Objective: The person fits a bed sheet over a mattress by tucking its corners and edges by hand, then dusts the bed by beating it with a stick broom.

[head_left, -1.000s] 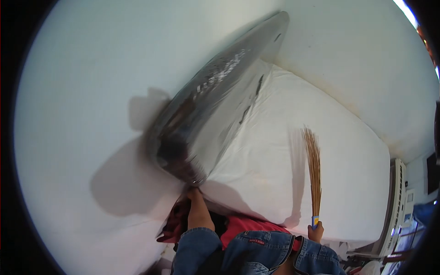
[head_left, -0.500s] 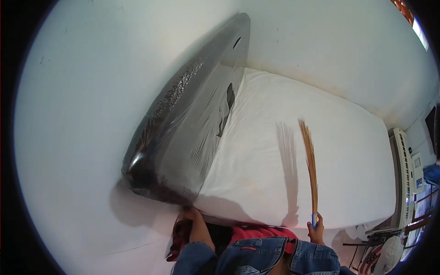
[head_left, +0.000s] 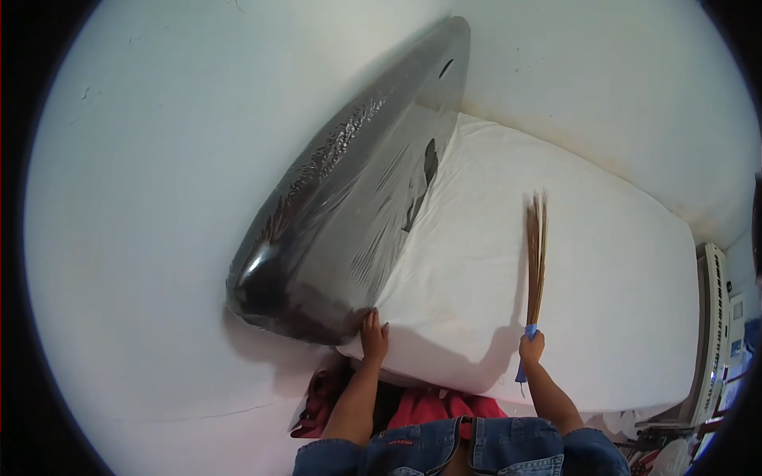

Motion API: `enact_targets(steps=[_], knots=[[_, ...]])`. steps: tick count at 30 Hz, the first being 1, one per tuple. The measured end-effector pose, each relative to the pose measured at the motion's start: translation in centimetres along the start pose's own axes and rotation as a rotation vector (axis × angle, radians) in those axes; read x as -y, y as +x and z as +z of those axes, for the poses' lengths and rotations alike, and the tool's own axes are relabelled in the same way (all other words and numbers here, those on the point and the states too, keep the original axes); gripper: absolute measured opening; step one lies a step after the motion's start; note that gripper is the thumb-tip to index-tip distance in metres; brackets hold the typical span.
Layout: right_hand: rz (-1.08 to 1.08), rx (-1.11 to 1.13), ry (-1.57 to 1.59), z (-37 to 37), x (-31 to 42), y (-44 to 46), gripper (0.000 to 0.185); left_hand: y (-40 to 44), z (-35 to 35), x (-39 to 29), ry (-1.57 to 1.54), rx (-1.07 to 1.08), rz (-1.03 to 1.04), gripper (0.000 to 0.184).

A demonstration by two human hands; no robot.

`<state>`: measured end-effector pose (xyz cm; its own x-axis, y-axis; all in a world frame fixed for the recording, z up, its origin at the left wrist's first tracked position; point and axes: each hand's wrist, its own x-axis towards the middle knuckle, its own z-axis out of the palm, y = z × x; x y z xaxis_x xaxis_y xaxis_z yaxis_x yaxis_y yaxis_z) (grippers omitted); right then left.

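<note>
My right hand is wrapped round the blue handle of a stick broom, whose thin brown bristles point away from me over a white-sheeted mattress. My left hand lies flat with fingers stretched on the near left corner of the sheet, at the lower edge of a large dark object wrapped in clear plastic. That object stands along the left side of the mattress against the wall. Torn slits show in its plastic.
Pale walls rise on the left and at the back. Red cloth hangs below the near mattress edge. A long white keyboard-like object stands at the right, with a folded stand and bags near it.
My left hand has come up from below the wrapped object's corner onto the sheet. My right hand has moved further over the mattress with the broom. The view has shifted.
</note>
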<state>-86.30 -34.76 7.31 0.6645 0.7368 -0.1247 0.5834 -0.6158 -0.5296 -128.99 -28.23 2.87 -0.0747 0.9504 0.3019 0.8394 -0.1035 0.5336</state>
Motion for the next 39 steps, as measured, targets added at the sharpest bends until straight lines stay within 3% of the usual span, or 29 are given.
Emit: enact_targets(steps=[1,3,4,6,10,12,15,17,20,22,24,26,28,30,32,33,36,38,39], knots=[[-0.005,0.012,-0.001,0.8,-0.2,-0.1,0.031,-0.2,-0.2,0.6,-0.02,0.066,-0.012,0.053],[-0.013,-0.163,-0.088,2.9,0.4,-0.3,0.057,0.0,0.2,1.2,-0.034,0.123,-0.022,0.059],[-0.012,-0.156,-0.08,3.5,1.8,-0.5,0.057,-0.1,0.3,1.2,-0.023,0.134,-0.015,0.061],[-0.198,0.07,-0.323,3.9,6.8,-1.6,0.074,-0.4,0.4,1.5,0.002,0.167,-0.008,0.064],[-0.801,0.216,-0.181,9.8,16.5,-2.5,0.074,-0.7,0.3,1.4,0.148,0.205,0.032,0.065],[-0.917,0.345,0.181,14.5,21.2,-2.2,0.078,-0.9,0.5,1.9,0.202,0.235,0.048,0.065],[-0.93,0.332,0.144,20.3,26.8,-1.2,0.074,-1.1,0.5,2.8,0.227,0.261,0.105,0.066],[-0.821,0.324,-0.121,24.6,28.6,0.1,0.07,-0.9,-0.2,2.3,0.212,0.336,0.081,0.067],[-0.883,0.22,-0.369,24.9,30.5,-0.5,0.073,-0.7,-0.2,1.9,0.194,0.307,0.072,0.063],[-0.956,0.098,-0.245,26.2,30.2,0.2,0.069,-0.3,-0.8,0.5,0.148,0.264,0.038,0.057],[-1.104,0.235,-0.261,26.6,30.6,1.4,0.062,0.1,-0.3,-0.3,0.098,0.218,0.004,0.052],[-1.149,0.207,-0.215,26.7,30.9,2.2,0.058,0.2,0.7,-1.0,-0.098,0.111,-0.023,0.044],[-1.207,0.317,-0.407,26.7,30.9,2.9,0.06,2.8,2.1,-3.2,-0.142,0.093,0.024,0.041],[-1.219,0.252,-0.271,26.5,30.4,4.7,0.052,6.0,3.8,-4.6,-0.188,0.07,0.081,0.039],[-1.339,0.604,0.233,25.2,29.8,8.2,0.042,9.4,6.0,-4.6,-0.211,0.069,0.129,0.04],[-1.341,0.591,0.229,24.5,30.0,10.2,0.042,10.6,6.8,-4.5,-0.216,0.065,0.139,0.04],[-0.946,0.357,0.472,22.5,31.4,17.1,0.036,11.6,8.4,-4.1,-0.121,0.058,0.045,0.043],[-1.001,0.107,0.372,23.3,34.0,22.5,0.043,11.6,8.6,-4.2,0.003,0.131,0.09,0.046],[-0.955,0.087,0.207,24.2,35.3,24.7,0.049,11.5,8.7,-4.2,0.0,0.134,0.085,0.046]])
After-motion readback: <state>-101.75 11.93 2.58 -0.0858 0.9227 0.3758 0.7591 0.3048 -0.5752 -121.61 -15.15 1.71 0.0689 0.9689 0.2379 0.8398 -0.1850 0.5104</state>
